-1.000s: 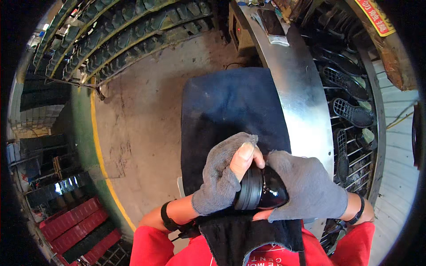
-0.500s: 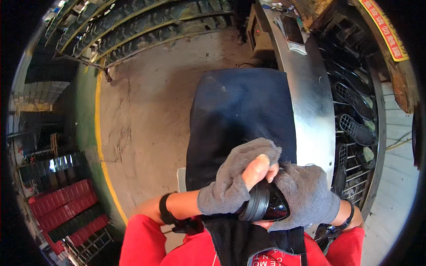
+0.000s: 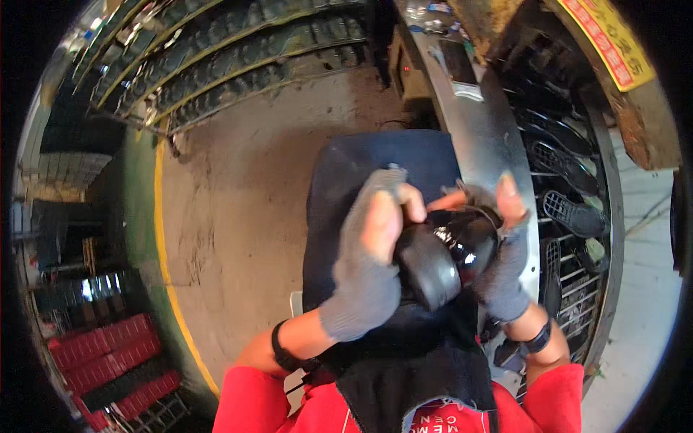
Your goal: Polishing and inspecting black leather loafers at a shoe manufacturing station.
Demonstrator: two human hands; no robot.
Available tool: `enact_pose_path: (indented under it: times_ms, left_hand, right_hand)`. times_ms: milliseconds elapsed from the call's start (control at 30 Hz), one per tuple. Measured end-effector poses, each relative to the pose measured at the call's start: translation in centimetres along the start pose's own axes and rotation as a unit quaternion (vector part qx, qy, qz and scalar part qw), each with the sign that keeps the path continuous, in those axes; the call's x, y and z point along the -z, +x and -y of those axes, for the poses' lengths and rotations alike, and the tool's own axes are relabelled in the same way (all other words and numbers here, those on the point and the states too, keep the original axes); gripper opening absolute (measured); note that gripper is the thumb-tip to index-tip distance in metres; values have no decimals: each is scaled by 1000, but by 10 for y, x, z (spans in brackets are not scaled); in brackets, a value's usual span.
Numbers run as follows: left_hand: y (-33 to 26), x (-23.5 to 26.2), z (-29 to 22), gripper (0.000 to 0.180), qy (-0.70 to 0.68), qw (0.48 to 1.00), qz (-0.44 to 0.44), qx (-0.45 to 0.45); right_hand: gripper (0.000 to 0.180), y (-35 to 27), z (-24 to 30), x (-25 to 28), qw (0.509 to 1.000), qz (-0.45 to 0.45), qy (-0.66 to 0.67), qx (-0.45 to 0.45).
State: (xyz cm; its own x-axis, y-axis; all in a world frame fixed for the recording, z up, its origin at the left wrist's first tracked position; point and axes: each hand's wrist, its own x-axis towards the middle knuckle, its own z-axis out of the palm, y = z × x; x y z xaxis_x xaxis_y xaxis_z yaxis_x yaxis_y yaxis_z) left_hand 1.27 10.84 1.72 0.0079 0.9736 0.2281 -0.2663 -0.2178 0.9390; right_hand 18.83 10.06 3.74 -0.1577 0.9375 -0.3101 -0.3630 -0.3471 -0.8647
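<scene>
Over my lap, which a dark blue cloth (image 3: 386, 162) covers, I hold a glossy black shoe (image 3: 473, 249) with a matte black sole (image 3: 427, 263) along its left side. My left hand (image 3: 364, 263), in a grey glove that leaves the fingertips bare, is closed on the sole side. From the right, my right hand (image 3: 502, 270), gloved alike, wraps the glossy upper, its thumb raised at the far end. Slight motion blur softens both hands, and the fingers under the shoe are hidden.
A metal bench (image 3: 498, 151) runs along my right, with a dark phone-like slab (image 3: 456, 61) at its far end. Beyond it, a rack holds several black soles (image 3: 574, 213). Shelves of dark shoes (image 3: 260, 65) stand at the far left, red crates (image 3: 108, 343) at the near left.
Both hands have moved away from my body with the shoe, and it has turned to show more of its sole and upper. My right thumb has lifted into view.
</scene>
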Motion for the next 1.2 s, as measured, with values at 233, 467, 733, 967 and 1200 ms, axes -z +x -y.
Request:
enact_pose_path:
  times_ms: [233, 467, 733, 967, 1200]
  left_hand:
    - [35, 32, 11, 53, -50, 943, 9, 328]
    - [-6, 59, 87, 88, -245, 909, 4, 337]
    - [-5, 60, 100, 100, -280, 900, 23, 334]
    - [-9, 62, 105, 97, -243, 910, 2, 335]
    - [-9, 65, 114, 93, -245, 899, 14, 364]
  right_hand:
    - [66, 13, 51, -71, 547, 434, -620, 359]
    - [44, -14, -34, -36, 678, 394, -447, 430]
    - [33, 18, -36, 35, 889, 139, -402, 171]
    - [24, 27, -51, 41, 880, 165, -364, 257]
    - [28, 23, -64, 49, 908, 119, -375, 147]
